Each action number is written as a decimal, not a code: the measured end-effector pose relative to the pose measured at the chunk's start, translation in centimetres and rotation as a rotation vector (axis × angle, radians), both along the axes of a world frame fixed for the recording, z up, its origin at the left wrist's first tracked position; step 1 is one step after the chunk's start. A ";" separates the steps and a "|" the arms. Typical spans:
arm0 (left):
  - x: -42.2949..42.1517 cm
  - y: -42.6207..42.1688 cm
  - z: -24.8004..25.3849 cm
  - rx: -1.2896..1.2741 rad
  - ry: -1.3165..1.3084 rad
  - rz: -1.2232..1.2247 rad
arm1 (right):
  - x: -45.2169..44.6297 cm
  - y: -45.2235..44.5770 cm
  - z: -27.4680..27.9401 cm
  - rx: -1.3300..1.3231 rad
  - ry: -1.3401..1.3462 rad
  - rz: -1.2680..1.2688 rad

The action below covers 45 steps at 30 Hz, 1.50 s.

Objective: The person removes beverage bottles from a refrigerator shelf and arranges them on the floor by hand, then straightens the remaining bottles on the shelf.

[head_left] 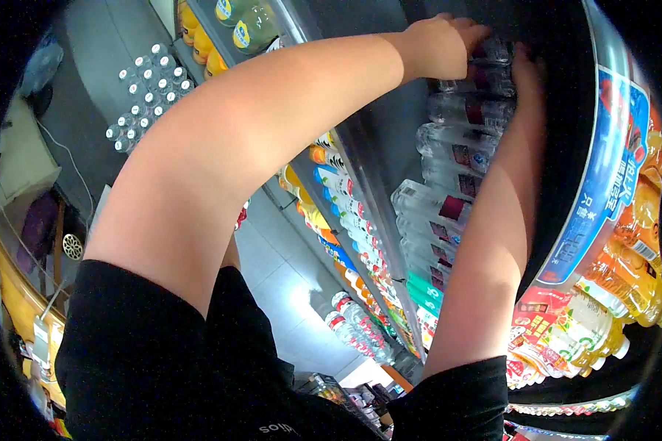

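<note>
My left hand (449, 48) is at the top of the view, deep in a dark shelf. Its curled fingers lie against one end of a clear plastic bottle (493, 51) with a dark label. At the other end of that bottle is my right hand (528, 73), in shadow, its fingers too dark to make out. Below the hands, similar clear bottles (467, 109) with dark red labels lie across the view in a row. Further down the row are green-labelled bottles (424, 292).
Orange and yellow drink bottles (618, 275) fill a shelf at the right, behind a blue price strip (599, 184). More bottles (346, 206) line the middle shelf. White-capped bottles (151, 92) stand at the upper left. Packed bottles (357, 327) are on the floor.
</note>
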<state>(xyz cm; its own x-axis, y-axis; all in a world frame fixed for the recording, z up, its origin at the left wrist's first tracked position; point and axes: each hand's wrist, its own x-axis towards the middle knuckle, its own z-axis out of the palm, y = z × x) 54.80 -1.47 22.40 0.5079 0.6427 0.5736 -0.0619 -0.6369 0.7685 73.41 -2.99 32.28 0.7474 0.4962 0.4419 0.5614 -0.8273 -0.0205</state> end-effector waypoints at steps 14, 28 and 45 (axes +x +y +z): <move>6.3 2.7 3.4 0.404 0.273 -0.125 | -4.9 -1.4 -0.7 -0.005 0.057 0.265; 0.4 1.0 2.6 0.129 0.043 -0.099 | -14.7 -8.2 -0.4 -0.149 0.174 0.393; -31.0 -8.7 0.0 -0.443 -0.455 0.326 | -33.4 -16.1 1.8 0.448 0.256 0.819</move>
